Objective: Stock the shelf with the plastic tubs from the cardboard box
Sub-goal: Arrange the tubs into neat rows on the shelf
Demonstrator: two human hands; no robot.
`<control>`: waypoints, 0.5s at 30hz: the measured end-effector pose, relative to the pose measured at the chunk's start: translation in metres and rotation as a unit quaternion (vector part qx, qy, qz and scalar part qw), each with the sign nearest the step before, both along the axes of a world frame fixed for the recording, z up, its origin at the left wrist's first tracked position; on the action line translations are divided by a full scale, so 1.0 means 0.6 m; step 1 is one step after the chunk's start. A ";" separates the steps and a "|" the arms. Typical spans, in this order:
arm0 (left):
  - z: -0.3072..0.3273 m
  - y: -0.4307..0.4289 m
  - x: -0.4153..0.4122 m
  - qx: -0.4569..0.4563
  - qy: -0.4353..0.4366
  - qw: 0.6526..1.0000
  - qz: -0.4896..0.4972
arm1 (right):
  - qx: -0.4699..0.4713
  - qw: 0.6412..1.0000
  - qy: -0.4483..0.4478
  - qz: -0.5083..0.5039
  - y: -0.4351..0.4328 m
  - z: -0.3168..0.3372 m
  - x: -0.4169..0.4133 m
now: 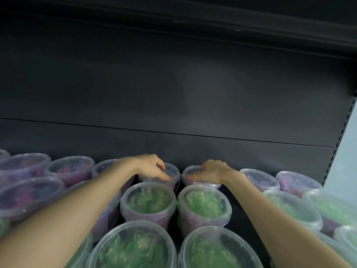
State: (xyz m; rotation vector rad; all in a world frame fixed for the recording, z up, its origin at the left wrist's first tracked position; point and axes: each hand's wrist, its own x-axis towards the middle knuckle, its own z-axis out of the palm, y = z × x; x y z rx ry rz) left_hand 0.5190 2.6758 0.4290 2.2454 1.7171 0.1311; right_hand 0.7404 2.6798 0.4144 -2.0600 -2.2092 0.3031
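Note:
Both my arms reach to the back row of a dark shelf (229, 207) packed with clear lidded plastic tubs. My left hand (152, 168) grips the lid rim of a purple-filled tub (172, 172), fingers curled over its far side and thumb on the near edge. My right hand (209, 171) grips the lid of the neighbouring purple-filled tub (190, 170) the same way. Both tubs stand upright against the back wall, a small gap between them. Two green-filled tubs (148, 202) (203, 205) stand just in front of them. The cardboard box is out of view.
More purple tubs (70, 167) fill the back left and back right (259, 178). Green tubs (291, 207) crowd the right and the front (133, 246). The dark back panel (173, 93) rises behind, an upper shelf edge (251, 29) hangs overhead, and a slotted upright (337, 146) bounds the right.

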 end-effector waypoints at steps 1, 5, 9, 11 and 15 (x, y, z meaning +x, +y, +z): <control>-0.001 0.002 -0.003 -0.004 -0.008 1.000 -0.001 | -0.005 1.000 0.008 -0.001 0.001 -0.002 0.002; -0.005 0.003 -0.008 -0.010 -0.019 1.000 -0.005 | -0.017 1.000 0.023 0.010 0.012 -0.006 -0.003; -0.006 0.005 -0.014 -0.004 -0.015 1.000 0.003 | 0.028 0.999 0.037 -0.005 0.007 -0.006 -0.013; -0.009 0.007 -0.017 -0.004 -0.015 1.000 0.004 | 0.040 0.999 0.036 -0.009 0.005 -0.010 -0.017; -0.015 -0.001 -0.018 0.001 -0.020 1.000 0.006 | 0.009 0.999 0.036 -0.005 0.001 -0.006 -0.022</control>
